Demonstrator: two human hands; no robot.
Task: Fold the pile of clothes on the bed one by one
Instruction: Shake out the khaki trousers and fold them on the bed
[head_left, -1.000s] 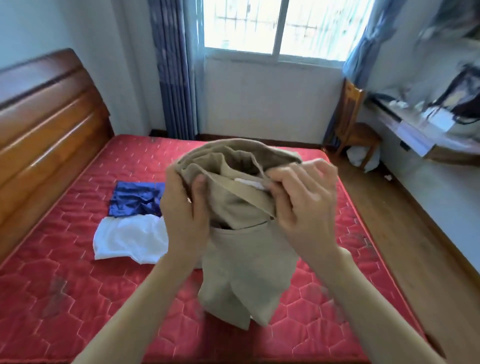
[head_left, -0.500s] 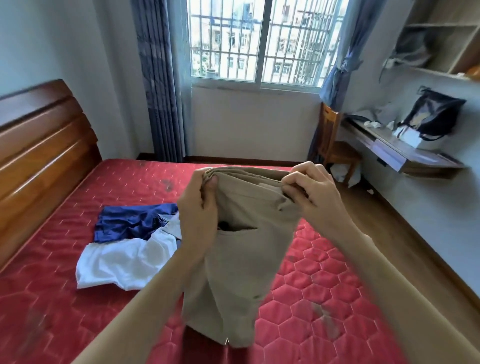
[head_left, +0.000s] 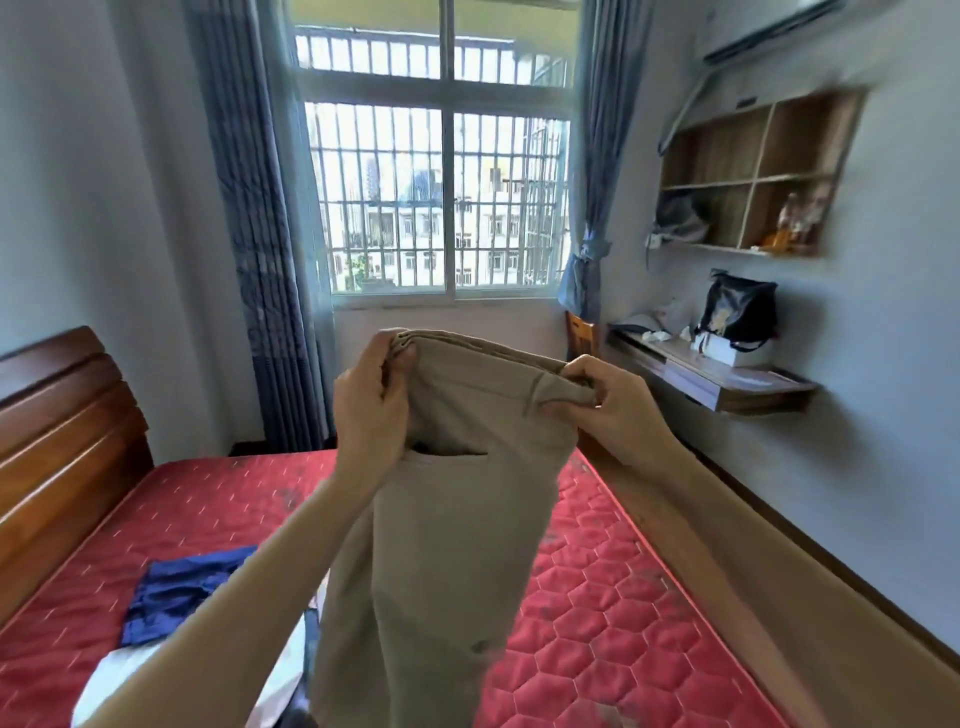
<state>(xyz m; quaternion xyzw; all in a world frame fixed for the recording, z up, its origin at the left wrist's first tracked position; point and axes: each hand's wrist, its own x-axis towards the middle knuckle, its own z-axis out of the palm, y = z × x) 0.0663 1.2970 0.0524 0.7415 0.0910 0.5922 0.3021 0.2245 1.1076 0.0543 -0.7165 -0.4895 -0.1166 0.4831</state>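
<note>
Khaki trousers (head_left: 452, 525) hang in the air in front of me, waistband up, a pocket slit showing below it. My left hand (head_left: 371, 402) grips the left end of the waistband with curled fingers. My right hand (head_left: 610, 402) pinches the right end. The legs drop down over the red mattress (head_left: 613, 597); their lower ends are out of view. A blue garment (head_left: 182, 587) lies on the bed at the left, with a white garment (head_left: 135, 670) below it, partly hidden by my left forearm.
A wooden headboard (head_left: 62, 457) runs along the left. Ahead is a barred window (head_left: 436, 192) with blue curtains. At the right stand a wall desk (head_left: 727, 379) with a black bag (head_left: 737, 312), a wooden chair (head_left: 579, 332), wall shelves and wooden floor.
Both hands have lifted the trousers higher and drawn the waistband flatter and wider. My view has tilted upward, so more window and wall show and less bed.
</note>
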